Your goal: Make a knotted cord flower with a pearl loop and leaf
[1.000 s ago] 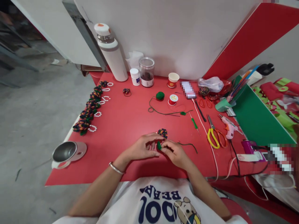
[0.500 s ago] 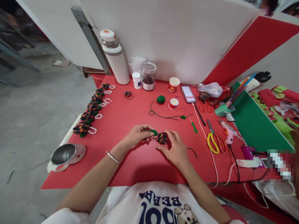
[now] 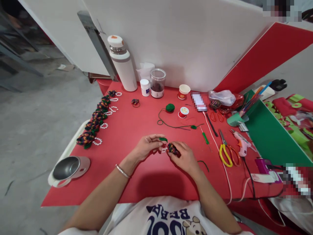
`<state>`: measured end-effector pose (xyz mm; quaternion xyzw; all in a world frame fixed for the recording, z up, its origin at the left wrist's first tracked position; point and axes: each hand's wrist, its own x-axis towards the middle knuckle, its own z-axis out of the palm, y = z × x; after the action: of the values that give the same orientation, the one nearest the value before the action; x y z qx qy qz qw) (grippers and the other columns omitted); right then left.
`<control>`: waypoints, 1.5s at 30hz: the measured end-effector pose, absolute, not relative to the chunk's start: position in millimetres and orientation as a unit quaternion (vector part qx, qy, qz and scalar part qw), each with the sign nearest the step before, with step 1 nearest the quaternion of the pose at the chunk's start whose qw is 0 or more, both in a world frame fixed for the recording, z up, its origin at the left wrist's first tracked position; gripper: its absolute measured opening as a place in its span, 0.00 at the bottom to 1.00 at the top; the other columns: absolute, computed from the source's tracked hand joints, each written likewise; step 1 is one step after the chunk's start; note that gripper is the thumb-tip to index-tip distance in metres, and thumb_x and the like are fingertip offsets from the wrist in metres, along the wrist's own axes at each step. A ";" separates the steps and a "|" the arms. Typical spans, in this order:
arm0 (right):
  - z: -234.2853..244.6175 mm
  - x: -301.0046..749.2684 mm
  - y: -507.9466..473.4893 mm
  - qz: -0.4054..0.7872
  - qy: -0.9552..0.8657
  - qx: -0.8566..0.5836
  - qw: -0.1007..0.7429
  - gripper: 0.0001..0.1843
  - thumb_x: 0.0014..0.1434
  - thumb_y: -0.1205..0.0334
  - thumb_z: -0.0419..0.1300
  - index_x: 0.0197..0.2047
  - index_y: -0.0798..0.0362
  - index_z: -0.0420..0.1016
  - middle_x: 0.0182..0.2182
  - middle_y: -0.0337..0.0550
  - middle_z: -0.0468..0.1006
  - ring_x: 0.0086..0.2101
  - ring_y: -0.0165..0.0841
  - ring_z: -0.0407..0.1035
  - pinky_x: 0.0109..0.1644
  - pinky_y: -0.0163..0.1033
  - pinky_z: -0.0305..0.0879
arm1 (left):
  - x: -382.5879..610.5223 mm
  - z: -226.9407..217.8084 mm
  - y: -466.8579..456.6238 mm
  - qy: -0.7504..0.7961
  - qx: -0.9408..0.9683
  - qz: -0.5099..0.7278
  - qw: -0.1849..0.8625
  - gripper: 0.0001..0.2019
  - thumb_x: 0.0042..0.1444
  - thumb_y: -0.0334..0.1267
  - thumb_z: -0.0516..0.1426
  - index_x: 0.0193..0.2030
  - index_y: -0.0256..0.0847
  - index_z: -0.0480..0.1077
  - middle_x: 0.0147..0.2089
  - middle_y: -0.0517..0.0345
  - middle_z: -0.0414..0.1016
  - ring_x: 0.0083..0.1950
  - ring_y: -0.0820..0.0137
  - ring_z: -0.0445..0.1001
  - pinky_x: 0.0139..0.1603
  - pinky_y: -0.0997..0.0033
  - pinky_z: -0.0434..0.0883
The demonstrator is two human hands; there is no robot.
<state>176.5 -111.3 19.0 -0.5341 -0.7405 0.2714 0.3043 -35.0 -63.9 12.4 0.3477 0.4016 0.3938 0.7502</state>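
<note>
Over the front middle of the red table, my right hand point(image 3: 184, 157) is closed around a dark multicoloured yarn ball point(image 3: 173, 148). A small ring of pale beads point(image 3: 164, 149) sticks out from its left side. My left hand point(image 3: 149, 146) pinches a small green crocheted leaf point(image 3: 163, 139) just above the beads. Whether the leaf is joined to the ball is hidden by the fingers. To the right of my right hand lies a short dark green yarn piece point(image 3: 203, 165). A green-handled crochet hook point(image 3: 204, 137) rests further up.
Several finished yarn pieces with bead loops point(image 3: 85, 138) line the left edge, above a metal mug point(image 3: 70, 168). Behind are a bottle point(image 3: 124, 70), a clear jar point(image 3: 157, 85) and green yarn point(image 3: 170, 107). Scissors point(image 3: 226, 151) and a pink glue gun point(image 3: 242, 145) lie right.
My right fingers, spread beside the yarn ball before, have closed round it. The ball is turned and covered more by the hand. The whole view has shifted slightly.
</note>
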 end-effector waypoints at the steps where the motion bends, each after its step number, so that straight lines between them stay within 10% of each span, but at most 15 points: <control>1: 19.4 176.7 -111.2 0.325 -0.706 -0.536 0.331 0.19 0.59 0.60 0.65 0.54 0.50 0.77 0.48 0.49 0.81 0.47 0.42 0.74 0.55 0.49 0.70 | -35.0 12.5 -63.3 0.403 0.348 0.399 0.747 0.21 0.45 0.39 0.70 0.46 0.34 0.77 0.37 0.48 0.83 0.23 0.72 0.76 0.18 0.78 0.63; 10: 23.1 162.6 -110.2 0.734 -0.307 -0.448 0.408 0.23 0.57 0.43 0.65 0.42 0.56 0.79 0.29 0.47 0.83 0.22 0.28 0.71 0.19 0.28 0.64 | -22.9 9.0 -62.7 0.428 0.330 0.436 0.720 0.15 0.49 0.44 0.68 0.36 0.34 0.76 0.23 0.58 0.75 0.17 0.79 0.65 0.15 0.81 0.59; 33: 1.4 140.7 -118.6 0.670 -0.303 -0.429 0.526 0.31 0.59 0.52 0.67 0.64 0.37 0.65 0.42 0.40 0.76 0.36 0.33 0.78 0.31 0.36 0.80 | -15.0 8.1 -73.2 0.480 0.327 0.487 0.652 0.13 0.44 0.40 0.68 0.30 0.36 0.71 0.22 0.64 0.71 0.20 0.78 0.67 0.21 0.78 0.67; 45: 7.2 137.8 -121.6 0.639 -0.338 -0.457 0.518 0.20 0.50 0.55 0.73 0.43 0.50 0.72 0.39 0.42 0.81 0.37 0.34 0.79 0.39 0.39 0.79 | -12.6 13.2 -74.9 0.508 0.341 0.518 0.597 0.13 0.45 0.42 0.68 0.33 0.37 0.73 0.25 0.61 0.75 0.24 0.73 0.72 0.24 0.76 0.68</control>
<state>137.8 -121.6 7.2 -0.4572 -0.3377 0.6393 0.5179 -12.6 -74.9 13.2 0.3414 0.5085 0.5185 0.5968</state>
